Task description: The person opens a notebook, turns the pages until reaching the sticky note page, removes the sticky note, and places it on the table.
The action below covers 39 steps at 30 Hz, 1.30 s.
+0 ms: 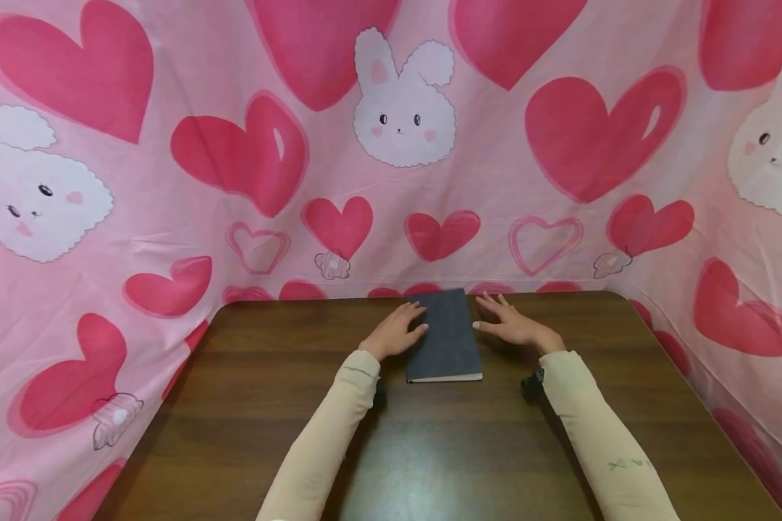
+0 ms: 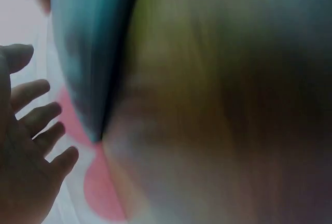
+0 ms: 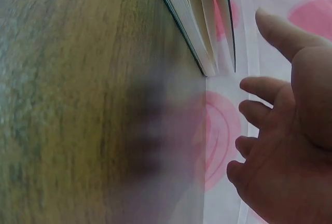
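A dark blue-grey notebook [image 1: 444,336] lies near the far edge of the table, its white page edges facing the near side. In the right wrist view the cover of the notebook [image 3: 181,22] stands slightly lifted and a few pages fan apart. My left hand [image 1: 396,331] is at its left edge, fingers extended; whether they touch the cover I cannot tell. On the other side my right hand [image 1: 511,323] hovers just off the right edge, fingers spread and holding nothing. In the left wrist view the notebook's spine side [image 2: 88,53] is blurred.
The brown wooden table [image 1: 287,405] has rounded far corners. Behind it and at both sides hangs a pink cloth [image 1: 495,181] with hearts and rabbits, close to the table's far edge. A small black device [image 1: 532,385] is worn at my right wrist.
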### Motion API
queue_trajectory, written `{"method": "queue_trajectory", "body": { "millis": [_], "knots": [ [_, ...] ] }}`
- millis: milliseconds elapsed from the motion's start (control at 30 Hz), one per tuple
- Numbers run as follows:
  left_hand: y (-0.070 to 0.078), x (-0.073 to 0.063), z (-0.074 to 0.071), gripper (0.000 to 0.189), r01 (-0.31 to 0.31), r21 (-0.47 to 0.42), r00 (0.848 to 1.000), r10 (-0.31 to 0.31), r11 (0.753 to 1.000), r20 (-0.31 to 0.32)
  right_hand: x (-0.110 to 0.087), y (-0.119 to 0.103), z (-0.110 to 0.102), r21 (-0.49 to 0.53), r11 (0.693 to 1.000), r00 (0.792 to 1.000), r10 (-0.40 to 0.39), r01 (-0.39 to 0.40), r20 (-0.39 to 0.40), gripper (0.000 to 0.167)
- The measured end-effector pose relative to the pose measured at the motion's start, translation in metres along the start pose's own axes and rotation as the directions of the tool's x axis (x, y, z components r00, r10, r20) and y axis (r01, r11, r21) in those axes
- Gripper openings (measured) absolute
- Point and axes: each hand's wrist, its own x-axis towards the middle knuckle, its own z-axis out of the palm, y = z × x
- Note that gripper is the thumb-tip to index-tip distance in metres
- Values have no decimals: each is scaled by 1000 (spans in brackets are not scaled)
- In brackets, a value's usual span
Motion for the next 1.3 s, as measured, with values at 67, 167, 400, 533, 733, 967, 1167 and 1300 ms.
{"method": "queue_trajectory", "body": {
  "millis": [67, 167, 400, 533, 733, 967, 1167, 1300],
  "knots": [
    [9, 7, 10, 59, -4, 24, 1000, 4, 1000, 28, 1, 0, 0, 5, 1000, 1000, -7, 7, 8, 82],
    [18, 17, 22, 63, 2, 63, 998, -7, 998, 66, 2, 1, 1, 9, 1000, 999, -14, 13, 31, 85],
    [30, 20, 32, 65, 47, 158, 986, -71, 986, 152, 5, 5, 1, -45, 999, 992, 13, -7, 127, 97],
    [33, 19, 30, 66, 61, 149, 984, -85, 987, 157, 7, 6, 1, -59, 998, 986, 12, -2, 165, 103],
    [37, 20, 29, 66, 70, 149, 984, -93, 986, 155, 8, 8, 1, -73, 997, 979, 17, -2, 201, 106],
    [37, 23, 34, 66, 77, 144, 984, -99, 987, 149, 6, 7, 2, -57, 998, 976, 25, -13, 215, 111],
    [38, 23, 33, 65, 94, 126, 986, -110, 988, 124, 6, 7, 3, -30, 1000, 978, -1, 7, 208, 112],
    [41, 22, 32, 63, 92, 122, 989, -105, 988, 103, 6, 9, 5, -11, 1000, 979, -5, 8, 205, 111]
  ]
}}
